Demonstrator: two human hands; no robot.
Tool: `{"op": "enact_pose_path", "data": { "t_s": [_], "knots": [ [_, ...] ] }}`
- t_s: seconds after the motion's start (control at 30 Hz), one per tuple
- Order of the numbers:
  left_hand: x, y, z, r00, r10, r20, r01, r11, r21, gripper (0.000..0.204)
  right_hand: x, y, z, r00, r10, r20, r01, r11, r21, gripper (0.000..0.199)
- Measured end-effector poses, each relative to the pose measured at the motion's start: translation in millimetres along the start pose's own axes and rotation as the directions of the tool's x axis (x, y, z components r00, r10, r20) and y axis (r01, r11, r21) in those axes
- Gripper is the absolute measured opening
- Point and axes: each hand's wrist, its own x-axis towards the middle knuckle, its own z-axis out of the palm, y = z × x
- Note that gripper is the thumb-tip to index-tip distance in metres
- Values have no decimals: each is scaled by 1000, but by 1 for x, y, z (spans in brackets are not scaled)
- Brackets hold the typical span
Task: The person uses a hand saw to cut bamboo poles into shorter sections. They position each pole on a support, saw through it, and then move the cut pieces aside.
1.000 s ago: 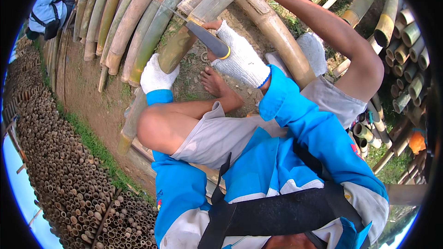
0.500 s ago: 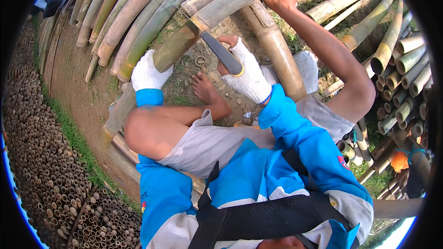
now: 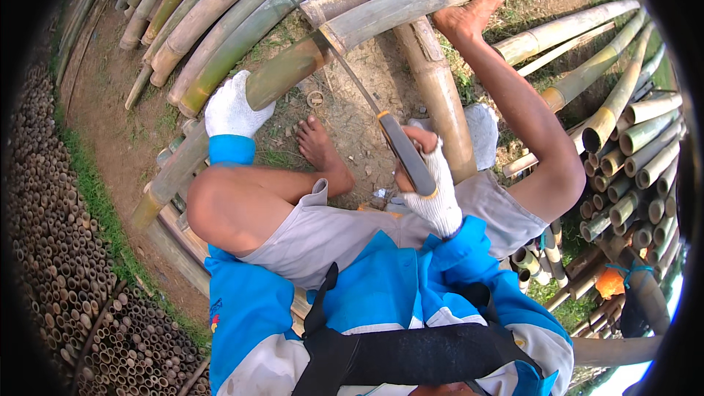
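A long bamboo pole point(image 3: 400, 6) lies slantwise in front of me, resting over a thicker bamboo support point(image 3: 433, 77). My left hand point(image 3: 236, 108), in a white knitted glove, is closed around the pole's near left end. My right hand point(image 3: 436, 189), gloved with bare fingertips, grips the dark handle of a handsaw point(image 3: 408, 154). Its thin blade crosses the pole beside a node ring, reaching beyond it at upper left. How deep the blade sits cannot be seen. My bare right foot point(image 3: 469, 13) presses on the pole farther right.
Several bamboo poles point(image 3: 235, 18) lie side by side at the upper left. Cut poles point(image 3: 634, 165) are stacked at the right. Many short upright pieces point(image 3: 66, 264) fill the lower left. A grey stone point(image 3: 480, 136) stands beside the support; my left foot point(image 3: 317, 145) is on the dirt.
My right hand has drawn the saw back toward my body and slightly right, so more blade shows on the near side of the pole. My left hand keeps its grip.
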Motion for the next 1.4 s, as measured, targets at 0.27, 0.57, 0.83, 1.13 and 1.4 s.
{"op": "enact_pose_path", "data": {
  "t_s": [0.27, 0.57, 0.83, 1.13, 1.4],
  "knots": [
    [0, 14, -21, 996, 10, 88, -10, 1000, -4, 58, -52, 17, -12, 974, 202, 105, -200, 979, -35, 67],
    [-5, 8, -10, 1000, 11, -1, -11, 1000, -4, 63, -16, 1, -8, 998, 45, 53, -40, 996, -79, 63],
    [1, 12, -19, 995, 2, 105, -5, 1000, 26, 58, -14, 19, 1, 984, 148, 97, -153, 987, 53, 65],
    [3, 7, -6, 988, -66, 139, 62, 998, 32, 67, -48, -9, -21, 987, 157, 36, -153, 983, -97, 57],
    [-6, 4, -3, 999, 7, 31, -6, 1000, -6, 61, 9, 34, 15, 971, 181, 153, -204, 967, 151, 68]
  ]
}}
